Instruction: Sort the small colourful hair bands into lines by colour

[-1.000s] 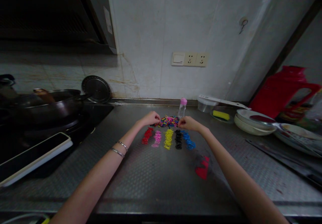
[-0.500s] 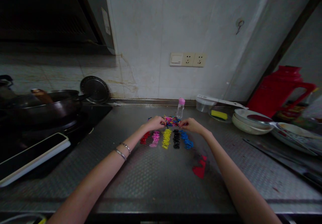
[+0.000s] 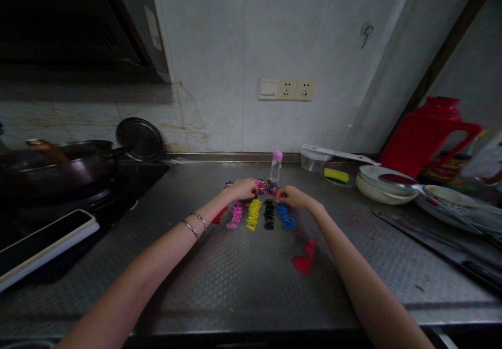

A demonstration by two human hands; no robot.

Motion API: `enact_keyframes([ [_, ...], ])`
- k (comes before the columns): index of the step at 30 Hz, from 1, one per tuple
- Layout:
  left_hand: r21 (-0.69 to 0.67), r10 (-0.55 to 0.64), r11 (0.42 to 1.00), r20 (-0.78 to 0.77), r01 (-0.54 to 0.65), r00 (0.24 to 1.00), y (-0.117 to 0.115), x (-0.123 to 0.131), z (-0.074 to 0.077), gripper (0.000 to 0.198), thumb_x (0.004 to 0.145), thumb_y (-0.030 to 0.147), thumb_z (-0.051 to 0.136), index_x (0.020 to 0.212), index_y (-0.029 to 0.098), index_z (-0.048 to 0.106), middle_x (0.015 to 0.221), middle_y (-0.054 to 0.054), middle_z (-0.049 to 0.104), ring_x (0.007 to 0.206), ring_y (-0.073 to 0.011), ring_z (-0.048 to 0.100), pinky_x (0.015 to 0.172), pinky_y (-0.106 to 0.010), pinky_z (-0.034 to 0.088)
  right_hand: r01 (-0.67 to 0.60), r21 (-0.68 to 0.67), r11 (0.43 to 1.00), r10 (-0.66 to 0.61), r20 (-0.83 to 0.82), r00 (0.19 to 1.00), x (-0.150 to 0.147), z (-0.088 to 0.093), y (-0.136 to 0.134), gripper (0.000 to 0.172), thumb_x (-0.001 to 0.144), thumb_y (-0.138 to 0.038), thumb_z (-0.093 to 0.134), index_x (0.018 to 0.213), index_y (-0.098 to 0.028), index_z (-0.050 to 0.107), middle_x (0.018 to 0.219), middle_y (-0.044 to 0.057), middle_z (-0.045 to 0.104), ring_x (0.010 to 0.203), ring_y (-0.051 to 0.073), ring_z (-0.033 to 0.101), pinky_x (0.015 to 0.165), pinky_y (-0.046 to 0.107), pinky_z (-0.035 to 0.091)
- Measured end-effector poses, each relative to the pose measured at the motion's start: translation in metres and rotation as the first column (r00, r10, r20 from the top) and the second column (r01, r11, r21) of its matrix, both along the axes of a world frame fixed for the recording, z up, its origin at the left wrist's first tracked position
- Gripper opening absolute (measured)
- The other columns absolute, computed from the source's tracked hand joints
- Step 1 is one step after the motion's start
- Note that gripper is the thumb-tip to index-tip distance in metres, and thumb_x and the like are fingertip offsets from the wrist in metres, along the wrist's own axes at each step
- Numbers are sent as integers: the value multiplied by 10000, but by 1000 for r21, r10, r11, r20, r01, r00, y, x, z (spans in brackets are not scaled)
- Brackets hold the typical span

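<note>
Five coloured rows (image 3: 253,214) mid-frame, below mixed pile (image 3: 270,186); left hand (image 3: 244,188) and right hand (image 3: 291,196) at pile, fingers bunched, can't tell if pinching anything.

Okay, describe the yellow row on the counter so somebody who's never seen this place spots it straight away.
Below the wall sockets, a mixed-colour pile lies on the metal counter. On the pile's near side are five single-colour rows. The yellow row is the middle one, between the pink row and the black row, and the only yellow one.
</note>
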State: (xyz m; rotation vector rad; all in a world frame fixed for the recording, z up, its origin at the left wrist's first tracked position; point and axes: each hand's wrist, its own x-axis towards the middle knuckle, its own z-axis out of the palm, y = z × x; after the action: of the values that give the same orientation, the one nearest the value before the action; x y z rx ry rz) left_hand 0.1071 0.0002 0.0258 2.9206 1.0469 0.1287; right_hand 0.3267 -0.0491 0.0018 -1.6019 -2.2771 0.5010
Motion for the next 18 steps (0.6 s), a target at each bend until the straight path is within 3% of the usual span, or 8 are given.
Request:
enact_keyframes([
  [7, 27, 34, 999, -70, -32, 997, -1, 7, 6, 217, 720, 236, 476, 813, 222, 671, 814, -41, 661, 650, -142, 567, 552, -201, 368, 35, -39, 999, -34, 22, 999, 6, 6, -4, 169, 696, -150, 506, 740, -126, 667, 742, 55, 671, 686, 146, 583, 617, 205, 412],
  [13, 7, 73, 997, 18, -73, 997, 0, 9, 11, 239, 723, 247, 477, 850, 221, 678, 804, -46, 665, 648, -146, 567, 554, -205, 368, 50, -64, 997, -51, -10, 999, 19, 18, -9, 224, 639, -119, 504, 781, -132, 677, 721, 39, 674, 665, 139, 584, 592, 194, 414],
  [18, -52, 96, 994, 70, -93, 993, -4, 26, 12, 202, 690, 225, 525, 799, 205, 693, 777, -53, 670, 642, -150, 574, 557, -205, 376, 45, -143, 989, -43, 16, 999, 17, 19, -12, 305, 579, -29, 461, 760, -141, 680, 667, 31, 670, 599, 131, 576, 540, 191, 409],
])
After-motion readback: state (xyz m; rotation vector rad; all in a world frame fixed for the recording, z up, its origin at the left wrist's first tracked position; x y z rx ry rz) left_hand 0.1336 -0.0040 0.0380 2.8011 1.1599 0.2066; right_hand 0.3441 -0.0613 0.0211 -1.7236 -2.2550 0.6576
